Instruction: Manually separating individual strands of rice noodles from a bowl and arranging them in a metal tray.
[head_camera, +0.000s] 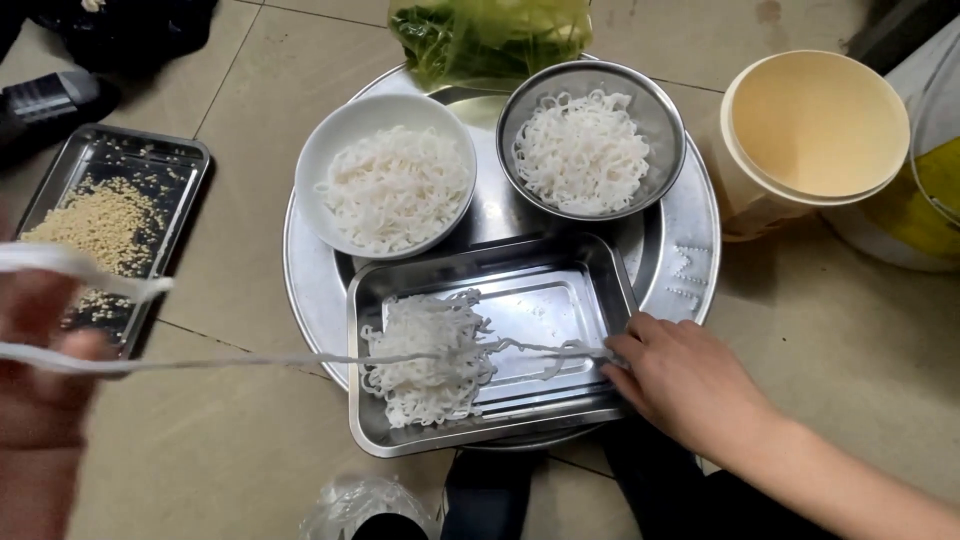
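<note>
White noodle strands (250, 360) stretch taut from the blurred left hand (40, 400), whose fingers pinch their ends, across to the rectangular steel tray (560, 270). There a heap of white noodles (425, 365) lies, apparently being teased apart. The right hand (690, 380) rests at the tray's edge, fingers pinching the strands' other end, likely steadying them.

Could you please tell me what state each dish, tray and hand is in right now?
White bowl: full of noodles.
Steel bowl: full of noodles.
Rectangular tray: partly filled, noodles heaped at its left.
Small tray: partly covered with grains.
Round platter: carries the bowls and tray.
Yellow bucket: open.
Left hand: gripping stretched noodle strands.
Right hand: pinching the strand's other end.
</note>
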